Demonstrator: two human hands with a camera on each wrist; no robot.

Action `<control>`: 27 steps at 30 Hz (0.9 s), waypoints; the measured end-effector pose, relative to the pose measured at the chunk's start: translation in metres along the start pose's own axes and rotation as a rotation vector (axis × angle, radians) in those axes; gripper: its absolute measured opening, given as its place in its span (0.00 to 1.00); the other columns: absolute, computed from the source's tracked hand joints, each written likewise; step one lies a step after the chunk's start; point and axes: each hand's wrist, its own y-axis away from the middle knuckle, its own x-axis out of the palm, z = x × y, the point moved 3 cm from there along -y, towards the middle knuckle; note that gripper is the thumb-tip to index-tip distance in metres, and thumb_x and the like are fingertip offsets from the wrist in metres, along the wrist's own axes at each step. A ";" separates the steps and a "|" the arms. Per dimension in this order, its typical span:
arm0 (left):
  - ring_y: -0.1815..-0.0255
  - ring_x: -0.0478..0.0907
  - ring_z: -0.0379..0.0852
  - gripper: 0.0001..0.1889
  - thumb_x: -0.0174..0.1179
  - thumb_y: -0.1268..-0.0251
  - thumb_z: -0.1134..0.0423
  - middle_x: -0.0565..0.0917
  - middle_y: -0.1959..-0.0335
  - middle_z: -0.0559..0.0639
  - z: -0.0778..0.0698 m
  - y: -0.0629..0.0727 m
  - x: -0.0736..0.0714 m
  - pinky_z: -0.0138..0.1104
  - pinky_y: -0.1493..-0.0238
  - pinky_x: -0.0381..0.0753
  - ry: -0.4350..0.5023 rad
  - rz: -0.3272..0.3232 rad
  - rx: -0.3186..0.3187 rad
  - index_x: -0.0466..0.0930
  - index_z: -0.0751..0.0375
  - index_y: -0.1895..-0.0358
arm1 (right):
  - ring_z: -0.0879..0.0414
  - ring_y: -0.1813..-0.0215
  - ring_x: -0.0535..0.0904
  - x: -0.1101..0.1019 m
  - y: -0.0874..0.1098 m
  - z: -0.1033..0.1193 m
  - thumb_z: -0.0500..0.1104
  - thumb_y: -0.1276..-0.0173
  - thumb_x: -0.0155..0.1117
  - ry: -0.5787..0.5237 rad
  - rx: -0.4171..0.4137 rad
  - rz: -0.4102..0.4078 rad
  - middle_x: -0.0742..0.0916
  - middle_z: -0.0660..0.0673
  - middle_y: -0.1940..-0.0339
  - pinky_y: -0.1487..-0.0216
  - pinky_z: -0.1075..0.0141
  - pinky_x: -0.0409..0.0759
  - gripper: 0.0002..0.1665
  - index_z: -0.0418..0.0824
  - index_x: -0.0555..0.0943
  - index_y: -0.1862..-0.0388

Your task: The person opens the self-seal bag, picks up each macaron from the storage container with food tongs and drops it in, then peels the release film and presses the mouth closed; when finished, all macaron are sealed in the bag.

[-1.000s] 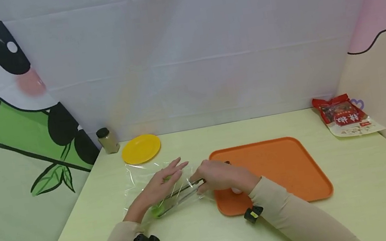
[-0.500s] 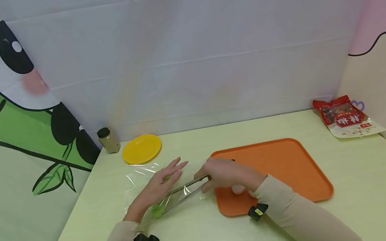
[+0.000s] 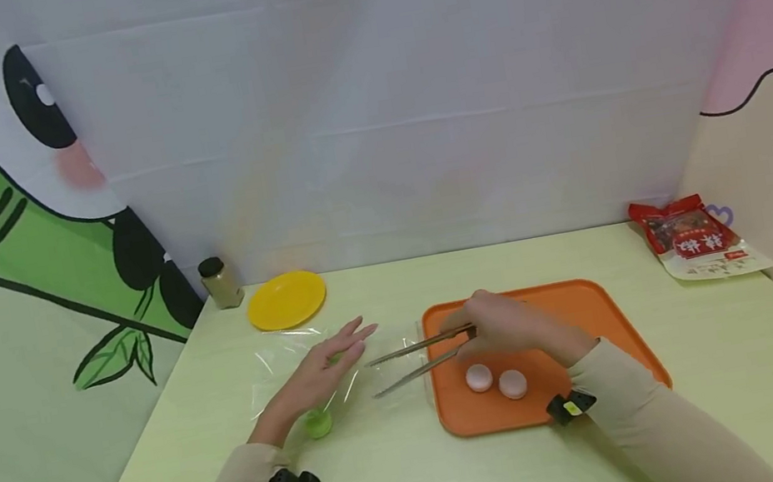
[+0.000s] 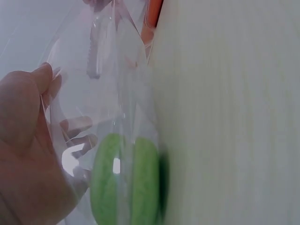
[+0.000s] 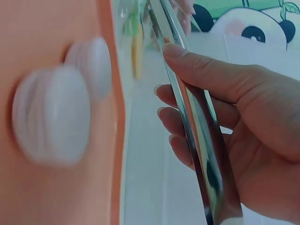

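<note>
My left hand holds a clear plastic bag at the left of the table, its film between thumb and fingers in the left wrist view. Inside lie green macarons, one showing near the wrist and another partly hidden under the fingers. My right hand grips metal tongs over the left part of the orange tray. The tongs' arms stand apart and point left toward the bag, with nothing between them. Two pale pink macarons sit on the tray, below the right hand.
A yellow plate lies behind the bag, with a black-lidded jar left of it. At the far right is a red and white food packet. A printed cloth hangs behind the table.
My right hand has drawn the tongs to the right, out of the bag, and the tips have come into the open. The pink macarons are now uncovered. The left hand stays put.
</note>
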 end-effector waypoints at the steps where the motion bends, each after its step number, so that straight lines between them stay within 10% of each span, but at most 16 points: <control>1: 0.20 0.48 0.54 0.25 0.47 0.20 0.47 0.56 0.20 0.54 0.001 -0.001 0.000 0.58 0.26 0.51 -0.005 0.001 -0.006 0.70 0.49 0.27 | 0.58 0.65 0.84 -0.004 0.006 -0.005 0.39 0.33 0.71 -0.017 0.011 -0.011 0.89 0.49 0.53 0.65 0.67 0.80 0.21 0.43 0.85 0.41; 14: 0.20 0.47 0.56 0.23 0.47 0.19 0.51 0.55 0.20 0.55 0.000 -0.002 0.001 0.59 0.25 0.49 -0.002 0.001 -0.018 0.69 0.47 0.26 | 0.59 0.62 0.81 -0.052 0.084 -0.069 0.43 0.37 0.75 0.043 0.185 -0.022 0.89 0.43 0.52 0.60 0.65 0.81 0.23 0.36 0.85 0.44; 27: 0.20 0.47 0.56 0.22 0.48 0.19 0.52 0.55 0.20 0.55 0.000 -0.001 0.000 0.59 0.25 0.49 0.009 0.004 -0.031 0.70 0.45 0.26 | 0.59 0.64 0.82 -0.060 0.099 -0.086 0.43 0.40 0.77 -0.075 0.155 0.052 0.89 0.52 0.62 0.61 0.67 0.82 0.19 0.37 0.88 0.51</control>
